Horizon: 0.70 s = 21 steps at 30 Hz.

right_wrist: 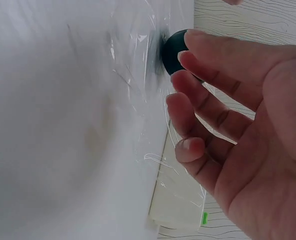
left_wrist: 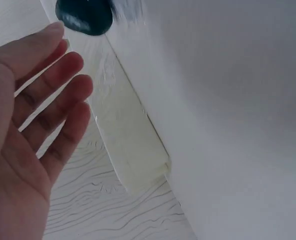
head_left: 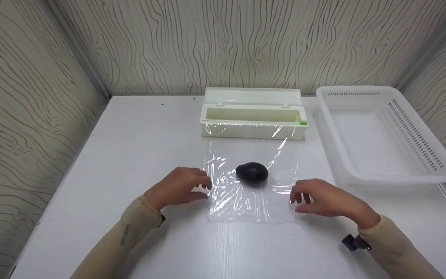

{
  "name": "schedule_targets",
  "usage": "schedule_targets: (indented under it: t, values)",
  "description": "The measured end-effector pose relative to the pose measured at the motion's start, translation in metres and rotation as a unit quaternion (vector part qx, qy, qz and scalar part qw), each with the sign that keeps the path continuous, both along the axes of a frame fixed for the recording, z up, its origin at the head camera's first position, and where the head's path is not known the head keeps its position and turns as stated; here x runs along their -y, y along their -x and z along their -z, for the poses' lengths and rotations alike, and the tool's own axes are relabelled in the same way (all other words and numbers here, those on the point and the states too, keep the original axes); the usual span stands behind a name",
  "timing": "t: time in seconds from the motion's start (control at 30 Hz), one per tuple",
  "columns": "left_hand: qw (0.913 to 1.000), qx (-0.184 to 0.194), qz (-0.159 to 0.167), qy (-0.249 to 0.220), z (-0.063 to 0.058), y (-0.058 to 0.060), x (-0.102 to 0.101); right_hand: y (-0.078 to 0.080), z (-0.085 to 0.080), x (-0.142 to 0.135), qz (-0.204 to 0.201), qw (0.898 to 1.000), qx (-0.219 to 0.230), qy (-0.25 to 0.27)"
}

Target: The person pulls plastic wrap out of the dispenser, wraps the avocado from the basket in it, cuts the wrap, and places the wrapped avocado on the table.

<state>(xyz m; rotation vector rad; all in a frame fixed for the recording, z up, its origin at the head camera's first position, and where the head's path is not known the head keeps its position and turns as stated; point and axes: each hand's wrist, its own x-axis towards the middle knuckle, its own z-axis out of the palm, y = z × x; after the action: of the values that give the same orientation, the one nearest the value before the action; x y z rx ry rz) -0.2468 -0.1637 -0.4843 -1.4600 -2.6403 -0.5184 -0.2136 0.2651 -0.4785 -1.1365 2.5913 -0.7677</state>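
A smooth, dark avocado lies on a sheet of cling film spread over the table. The film runs from the front of a white cling film box, whose lid stands up at the back. At the film's left edge is my left hand, fingers loosely bent and thumb apart, its palm bare in the left wrist view. My right hand hovers by the film's right edge with relaxed, bent fingers and nothing between them. In the right wrist view its fingertips overlap the avocado.
A white plastic basket with slotted sides stands at the right of the white table. A small green piece sits at the box's right end. Wood-patterned panels rise behind the table and at both sides.
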Motion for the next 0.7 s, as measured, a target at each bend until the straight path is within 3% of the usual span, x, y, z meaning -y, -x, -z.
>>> schedule_targets:
  t: [0.13, 0.37, 0.57, 0.7]
  values:
    - [0.9993, 0.001, 0.006, 0.037, 0.006, -0.018, -0.001, -0.012, 0.005, -0.002, 0.000, 1.000, 0.020, 0.015]
    - [0.9955, -0.024, 0.014, 0.091, 0.010, -0.032, -0.001, -0.024, 0.016, -0.003, -0.002, 0.999, 0.044, 0.015]
    - [0.9942, -0.074, 0.024, 0.074, 0.021, -0.037, -0.004, -0.025, 0.024, -0.006, 0.010, 0.999, 0.038, 0.010]
    - [0.9942, -0.076, 0.025, 0.072, 0.026, -0.039, -0.007, -0.024, 0.028, -0.007, 0.003, 1.000, 0.002, 0.012]
